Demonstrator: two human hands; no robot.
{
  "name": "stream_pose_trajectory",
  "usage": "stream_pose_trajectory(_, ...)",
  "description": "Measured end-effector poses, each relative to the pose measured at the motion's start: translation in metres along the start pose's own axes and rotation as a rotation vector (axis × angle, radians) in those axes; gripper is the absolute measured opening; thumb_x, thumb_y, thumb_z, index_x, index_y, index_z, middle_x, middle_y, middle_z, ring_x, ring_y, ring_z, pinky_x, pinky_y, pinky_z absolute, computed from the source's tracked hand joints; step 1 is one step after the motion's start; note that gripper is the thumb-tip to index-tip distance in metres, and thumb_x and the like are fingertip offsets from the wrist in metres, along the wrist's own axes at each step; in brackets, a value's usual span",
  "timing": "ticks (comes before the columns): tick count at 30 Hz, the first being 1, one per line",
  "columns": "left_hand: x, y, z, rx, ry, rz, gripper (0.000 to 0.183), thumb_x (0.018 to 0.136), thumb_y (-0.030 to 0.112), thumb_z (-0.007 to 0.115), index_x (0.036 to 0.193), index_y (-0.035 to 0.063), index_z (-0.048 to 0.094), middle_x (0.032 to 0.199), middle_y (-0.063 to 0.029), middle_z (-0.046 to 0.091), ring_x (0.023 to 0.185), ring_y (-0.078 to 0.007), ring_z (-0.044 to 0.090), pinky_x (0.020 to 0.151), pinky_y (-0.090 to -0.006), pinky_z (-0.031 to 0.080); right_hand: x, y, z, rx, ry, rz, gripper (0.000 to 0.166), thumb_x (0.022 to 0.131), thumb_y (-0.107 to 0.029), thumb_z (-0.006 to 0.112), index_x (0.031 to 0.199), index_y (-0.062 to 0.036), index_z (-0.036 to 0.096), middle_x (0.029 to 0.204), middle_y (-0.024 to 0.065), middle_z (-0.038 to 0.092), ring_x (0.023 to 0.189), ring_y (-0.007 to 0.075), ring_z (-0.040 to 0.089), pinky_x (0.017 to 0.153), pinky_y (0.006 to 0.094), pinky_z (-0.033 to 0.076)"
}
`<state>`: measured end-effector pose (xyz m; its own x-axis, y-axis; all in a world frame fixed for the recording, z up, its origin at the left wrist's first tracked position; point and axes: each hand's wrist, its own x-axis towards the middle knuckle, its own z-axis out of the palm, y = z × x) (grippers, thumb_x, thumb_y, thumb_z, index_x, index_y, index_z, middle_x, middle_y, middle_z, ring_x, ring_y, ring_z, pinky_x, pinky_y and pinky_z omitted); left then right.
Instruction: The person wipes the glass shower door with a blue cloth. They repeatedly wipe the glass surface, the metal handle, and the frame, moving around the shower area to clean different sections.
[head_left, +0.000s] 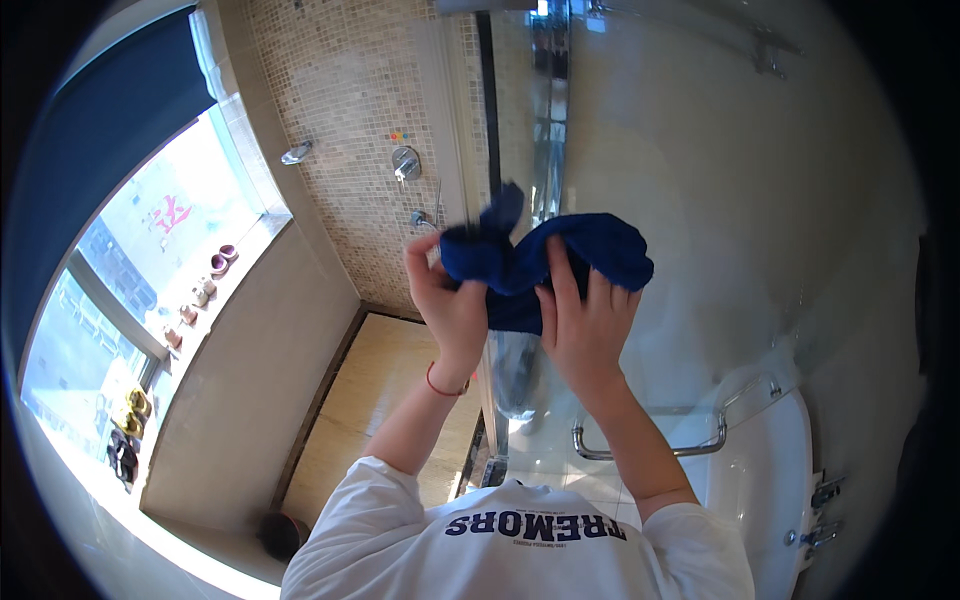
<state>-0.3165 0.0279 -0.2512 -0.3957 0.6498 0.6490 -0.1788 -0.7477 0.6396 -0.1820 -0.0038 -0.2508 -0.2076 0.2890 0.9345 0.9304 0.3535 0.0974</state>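
A dark blue cloth (577, 232), folded and bunched, is held up between both hands in front of a glass shower door (675, 262). My left hand (454, 307) grips its bunched left end between thumb and fingers. A loose corner sticks up above that end and looks blurred. At the right end, my right hand (589, 315) holds the cloth, with some fingertips hidden under its fold. Whether the cloth touches the glass, I cannot tell. A red cord bracelet (442, 382) circles my left wrist.
A bent metal door handle (652, 454) lies below my right forearm, near a white bathtub (757, 487). Left are a mosaic-tiled wall (345, 82), shower valve (406, 163) and shower head (297, 153). Several shoes (202, 291) line the window sill; a dark bin (281, 535) stands below.
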Motion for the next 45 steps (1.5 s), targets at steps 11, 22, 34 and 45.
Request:
stream_pose_trajectory(11, 0.107, 0.064, 0.063, 0.132, -0.027, 0.488, 0.025, 0.088, -0.004, 0.049, 0.112, 0.0002, 0.045, 0.093, -0.0124, 0.056, 0.084, -0.0194, 0.053, 0.076, -0.0334, 0.044, 0.126, -0.004, -0.005, 0.022, 0.319, -0.103, 0.056, 0.090, -0.018, 0.060, 0.144, -0.0191, 0.048, 0.116, 0.0149, 0.055, 0.105, 0.0334, 0.053, 0.103, 0.0508, 0.033)
stream_pose_trajectory(22, -0.046, -0.057, -0.008, 0.232, 0.140, 0.174, 0.041, 0.084, -0.002, 0.058, 0.124, 0.0017, 0.046, 0.108, -0.0136, 0.057, 0.099, -0.0222, 0.056, 0.091, -0.0345, 0.045, -0.048, -0.013, 0.018, 0.129, -0.228, -0.162, 0.043, 0.087, -0.018, 0.055, 0.130, -0.0123, 0.058, 0.127, 0.0052, 0.058, 0.116, 0.0245, 0.054, 0.099, 0.0463, 0.037)
stream_pose_trajectory(34, -0.184, -0.124, -0.087, 0.472, 0.097, -0.244, 0.034, 0.083, -0.013, 0.047, 0.114, 0.0013, 0.049, 0.149, -0.0241, 0.043, 0.107, -0.0318, 0.061, 0.092, -0.0341, 0.046, -0.177, -0.015, 0.031, 0.343, -0.434, -0.246, 0.055, 0.079, -0.012, 0.063, 0.133, -0.0037, 0.056, 0.106, 0.0098, 0.062, 0.102, 0.0265, 0.058, 0.095, 0.0474, 0.041)
stream_pose_trajectory(45, -0.075, -0.068, -0.033, 0.358, 0.119, 0.169, 0.028, 0.086, 0.001, 0.063, 0.111, 0.0017, 0.051, 0.086, -0.0109, 0.059, 0.080, -0.0172, 0.057, 0.074, -0.0313, 0.047, -0.095, -0.005, 0.028, 0.246, -0.219, -0.161, 0.054, 0.086, -0.014, 0.061, 0.139, -0.0088, 0.054, 0.123, 0.0145, 0.058, 0.115, 0.0327, 0.054, 0.099, 0.0491, 0.038)
